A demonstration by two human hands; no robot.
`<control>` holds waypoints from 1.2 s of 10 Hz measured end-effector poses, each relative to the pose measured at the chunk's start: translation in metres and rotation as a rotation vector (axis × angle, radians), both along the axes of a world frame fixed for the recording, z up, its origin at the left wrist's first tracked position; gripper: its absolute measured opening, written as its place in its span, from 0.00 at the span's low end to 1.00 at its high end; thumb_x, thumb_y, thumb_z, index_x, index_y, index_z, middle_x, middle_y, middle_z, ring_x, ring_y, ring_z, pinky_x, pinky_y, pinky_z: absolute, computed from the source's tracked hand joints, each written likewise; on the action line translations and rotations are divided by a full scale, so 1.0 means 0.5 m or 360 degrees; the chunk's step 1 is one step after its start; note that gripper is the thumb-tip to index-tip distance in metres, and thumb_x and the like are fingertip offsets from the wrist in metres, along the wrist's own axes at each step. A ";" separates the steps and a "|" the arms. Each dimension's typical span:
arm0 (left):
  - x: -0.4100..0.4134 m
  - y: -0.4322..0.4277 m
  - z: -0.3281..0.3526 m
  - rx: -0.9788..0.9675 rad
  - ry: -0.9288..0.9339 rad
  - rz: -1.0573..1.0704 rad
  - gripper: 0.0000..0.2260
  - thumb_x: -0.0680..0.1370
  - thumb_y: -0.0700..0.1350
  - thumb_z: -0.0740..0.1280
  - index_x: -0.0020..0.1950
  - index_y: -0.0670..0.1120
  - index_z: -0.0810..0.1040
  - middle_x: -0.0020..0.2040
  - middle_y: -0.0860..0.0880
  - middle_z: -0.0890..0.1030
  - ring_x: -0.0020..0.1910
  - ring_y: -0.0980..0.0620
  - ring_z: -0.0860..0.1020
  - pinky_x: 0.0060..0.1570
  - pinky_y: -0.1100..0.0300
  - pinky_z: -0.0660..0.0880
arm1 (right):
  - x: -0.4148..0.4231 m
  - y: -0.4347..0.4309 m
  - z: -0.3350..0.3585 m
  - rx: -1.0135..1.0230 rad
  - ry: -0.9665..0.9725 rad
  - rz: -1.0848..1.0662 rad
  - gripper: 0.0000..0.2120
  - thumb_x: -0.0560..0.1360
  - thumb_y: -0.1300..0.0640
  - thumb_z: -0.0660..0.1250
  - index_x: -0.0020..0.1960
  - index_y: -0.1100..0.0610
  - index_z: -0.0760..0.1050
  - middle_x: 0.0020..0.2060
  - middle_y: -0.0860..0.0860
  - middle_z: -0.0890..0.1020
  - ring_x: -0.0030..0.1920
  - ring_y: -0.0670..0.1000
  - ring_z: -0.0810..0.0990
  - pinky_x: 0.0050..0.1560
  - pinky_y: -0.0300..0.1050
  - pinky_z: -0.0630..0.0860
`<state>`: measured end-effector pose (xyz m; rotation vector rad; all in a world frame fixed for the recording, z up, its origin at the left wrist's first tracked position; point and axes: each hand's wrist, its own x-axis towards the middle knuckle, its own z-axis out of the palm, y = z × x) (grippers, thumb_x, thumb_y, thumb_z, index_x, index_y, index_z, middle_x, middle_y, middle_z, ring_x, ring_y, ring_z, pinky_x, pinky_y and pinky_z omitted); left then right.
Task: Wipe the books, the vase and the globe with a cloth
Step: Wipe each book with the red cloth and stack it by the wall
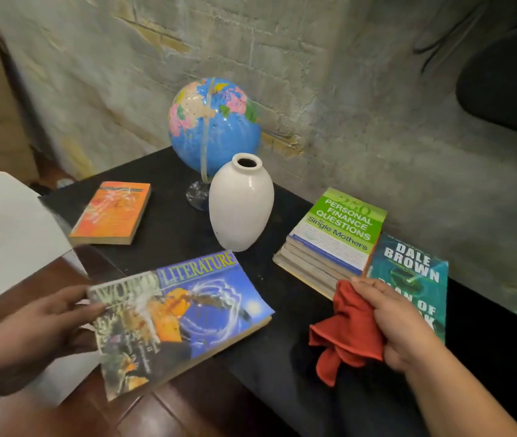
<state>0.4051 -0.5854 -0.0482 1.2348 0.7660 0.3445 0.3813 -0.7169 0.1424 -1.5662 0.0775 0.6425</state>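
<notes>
While the white vase (240,203) stands upright on the black table (172,247), we use it as the reference. Just behind it is the globe (216,121). To its left lies the orange book (112,212). To its right are the book stack (336,238) and, beyond that, the Dale Brown book (408,269). In front of it, our left hand (39,326) has its grip pinching the World Literature book (187,310) at the left edge. Front-right of the vase, our right hand (399,320) has its grip curled around the red cloth (348,329).
</notes>
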 end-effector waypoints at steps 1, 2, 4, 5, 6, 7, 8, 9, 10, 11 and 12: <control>-0.643 0.320 0.323 -0.0078 0.0127 -0.0017 0.11 0.79 0.38 0.62 0.60 0.40 0.75 0.49 0.37 0.84 0.44 0.40 0.83 0.43 0.49 0.82 | 0.005 -0.029 -0.001 -0.0041 -0.0030 0.0023 0.04 0.76 0.57 0.69 0.45 0.57 0.76 0.33 0.54 0.83 0.33 0.52 0.81 0.39 0.47 0.79; -0.486 0.197 0.286 0.0298 0.0472 -0.0294 0.07 0.79 0.37 0.63 0.57 0.42 0.76 0.42 0.44 0.85 0.38 0.50 0.85 0.30 0.62 0.79 | 0.004 -0.052 -0.010 -0.0093 -0.0060 0.0024 0.04 0.77 0.59 0.68 0.45 0.58 0.74 0.32 0.56 0.83 0.30 0.51 0.82 0.32 0.44 0.80; -0.435 0.187 0.243 0.1160 0.0577 -0.0168 0.14 0.78 0.48 0.67 0.63 0.49 0.73 0.47 0.54 0.83 0.45 0.53 0.81 0.46 0.56 0.73 | -0.008 -0.077 -0.047 -0.0352 -0.0298 0.0008 0.06 0.75 0.58 0.72 0.47 0.56 0.74 0.43 0.58 0.84 0.36 0.52 0.82 0.35 0.43 0.78; -0.446 0.208 0.228 0.1295 0.0566 -0.0393 0.28 0.75 0.61 0.63 0.71 0.49 0.70 0.65 0.51 0.76 0.58 0.52 0.77 0.52 0.57 0.72 | -0.025 -0.082 -0.073 -0.0535 -0.0555 0.0109 0.10 0.70 0.58 0.76 0.48 0.48 0.78 0.53 0.55 0.81 0.50 0.55 0.81 0.52 0.52 0.80; -0.468 0.227 0.220 0.1279 0.0580 -0.0748 0.53 0.60 0.77 0.64 0.78 0.52 0.57 0.77 0.59 0.54 0.73 0.55 0.61 0.70 0.55 0.63 | -0.048 -0.076 -0.080 -0.0732 -0.1037 0.0336 0.18 0.68 0.61 0.76 0.51 0.43 0.77 0.55 0.47 0.75 0.55 0.38 0.74 0.60 0.36 0.70; -0.478 0.238 0.211 0.1362 0.0600 -0.1003 0.63 0.51 0.81 0.64 0.79 0.54 0.48 0.75 0.64 0.46 0.74 0.58 0.54 0.73 0.61 0.53 | -0.067 -0.063 -0.088 -0.0793 -0.1398 0.0700 0.22 0.67 0.61 0.75 0.55 0.44 0.74 0.55 0.41 0.72 0.57 0.31 0.69 0.56 0.21 0.61; -0.479 0.241 0.206 0.1437 0.0637 -0.1077 0.66 0.49 0.82 0.63 0.79 0.52 0.44 0.75 0.63 0.43 0.75 0.58 0.52 0.69 0.68 0.51 | -0.066 -0.046 -0.108 -0.0983 -0.1459 0.0841 0.16 0.71 0.59 0.73 0.56 0.46 0.77 0.53 0.41 0.72 0.53 0.32 0.71 0.56 0.21 0.62; -0.478 0.239 0.207 0.1500 0.0680 -0.1112 0.68 0.48 0.84 0.59 0.79 0.51 0.42 0.75 0.62 0.40 0.77 0.56 0.50 0.72 0.65 0.50 | -0.062 -0.024 -0.121 -0.1095 -0.1443 0.0811 0.12 0.73 0.58 0.70 0.56 0.48 0.80 0.53 0.42 0.71 0.53 0.39 0.73 0.60 0.33 0.69; -0.479 0.238 0.208 0.1559 0.0756 -0.1137 0.68 0.47 0.85 0.56 0.79 0.52 0.40 0.74 0.63 0.36 0.77 0.55 0.49 0.75 0.56 0.55 | -0.055 -0.013 -0.118 -0.1182 -0.1432 0.1075 0.11 0.76 0.55 0.69 0.57 0.47 0.81 0.53 0.41 0.70 0.55 0.43 0.73 0.59 0.34 0.67; -0.480 0.234 0.212 0.1596 0.0830 -0.1147 0.69 0.45 0.86 0.53 0.78 0.53 0.39 0.72 0.64 0.34 0.77 0.55 0.47 0.74 0.50 0.58 | -0.028 -0.001 -0.111 -0.1219 -0.1407 0.0968 0.10 0.75 0.56 0.69 0.54 0.47 0.82 0.50 0.43 0.71 0.52 0.44 0.74 0.57 0.36 0.69; -0.478 0.229 0.219 0.1612 0.0879 -0.1161 0.69 0.43 0.86 0.49 0.78 0.54 0.38 0.72 0.64 0.33 0.77 0.55 0.48 0.74 0.50 0.58 | -0.026 0.013 -0.111 -0.1211 -0.1449 0.0997 0.09 0.76 0.57 0.68 0.54 0.48 0.83 0.48 0.42 0.70 0.51 0.44 0.73 0.56 0.34 0.68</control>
